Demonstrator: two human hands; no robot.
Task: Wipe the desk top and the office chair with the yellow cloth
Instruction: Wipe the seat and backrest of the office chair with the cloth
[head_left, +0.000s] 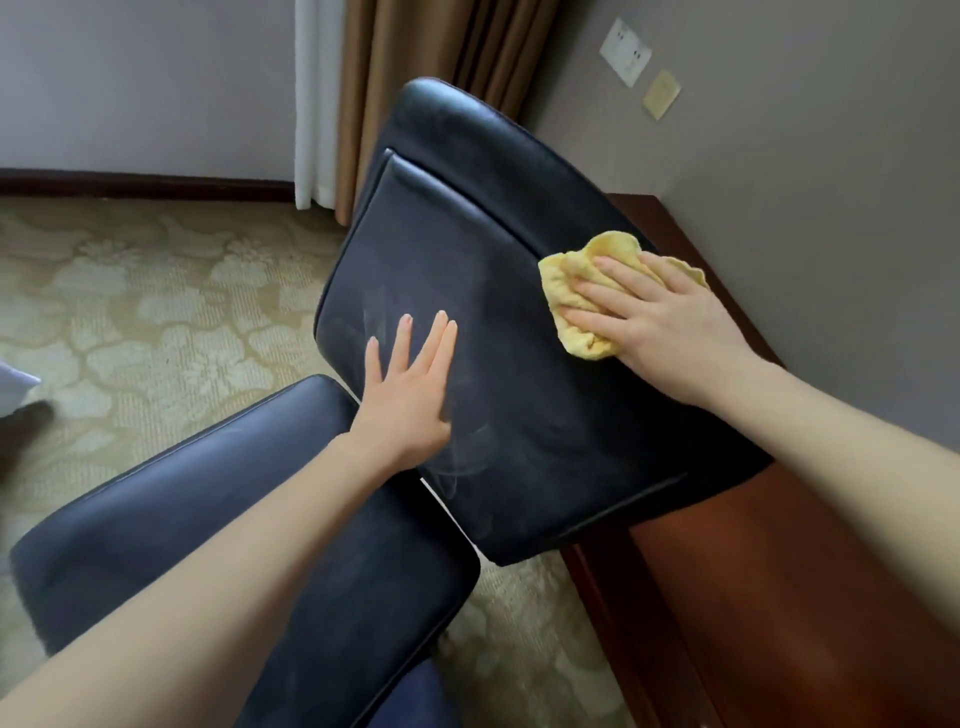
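Yellow and limp, the cloth (615, 248) lies bunched on the right edge of the office chair (467, 249) backrest, close by the desk (805, 597). Your right hand (670, 322) presses it flat with straight fingers, gripping nothing. It looks light and likely to crumple or slip on the smooth dark upholstery, so keep your palm over its middle. Your left hand (410, 395) rests open and flat lower on the backrest, forearm extended, probably steadying a chair that may swivel.
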